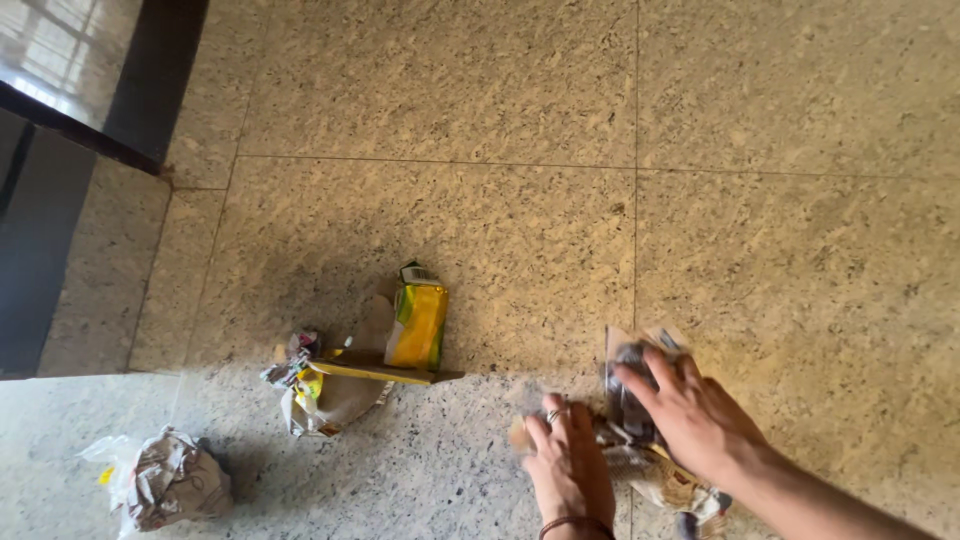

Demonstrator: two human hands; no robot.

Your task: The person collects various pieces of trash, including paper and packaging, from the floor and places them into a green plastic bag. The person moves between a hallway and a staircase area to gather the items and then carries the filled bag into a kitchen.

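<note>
Down on the speckled stone floor (700,120), the person's right hand (690,415) lies spread, fingers open, flat across a heap of crumpled wrappers and paper scraps (655,470), pressing rather than gripping; the top piece, a greyish packet (628,365), sticks out just past the fingertips. The left hand (568,460), with a ring on one finger, rests beside it at the heap's near edge, fingers loosely extended and touching the litter, not closed on anything I can make out. The heap is loose and layered, so my worry is that a flat palm will only pin the top sheets, and the lower bits could slide out and scatter once the hands lift. Off to the left, well apart, a yellow-green carton (418,325) stands upright on a thin brown board (385,373) that rests on another clump of wrappers (315,395); that perch looks unsteady, and a nudge could tip it. A crumpled paper bundle in clear plastic (165,480) lies further left, near the dark cabinet (45,250).
</note>
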